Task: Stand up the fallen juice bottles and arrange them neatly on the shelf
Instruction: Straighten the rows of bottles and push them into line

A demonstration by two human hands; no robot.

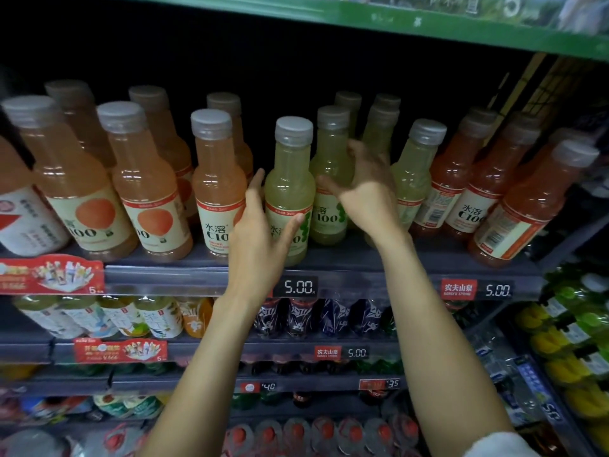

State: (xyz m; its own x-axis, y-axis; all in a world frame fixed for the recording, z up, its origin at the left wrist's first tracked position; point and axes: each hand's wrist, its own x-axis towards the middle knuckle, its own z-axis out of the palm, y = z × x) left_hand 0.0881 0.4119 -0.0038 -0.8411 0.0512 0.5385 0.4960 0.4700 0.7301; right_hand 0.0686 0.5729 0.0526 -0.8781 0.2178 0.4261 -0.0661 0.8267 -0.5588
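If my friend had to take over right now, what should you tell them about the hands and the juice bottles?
Left hand: open, curled beside the front yellow-green bottle, thumb and fingers either side, not clearly gripping.
Right hand: open, reaching among the yellow-green bottles behind; whether it touches one cannot be told.
Bottles: orange ones at left, yellow-green in the middle, red ones at right, all on the top shelf.
Done: every visible bottle is upright.
Left: probably straighten the rows; several bottles show barcodes, not fronts.
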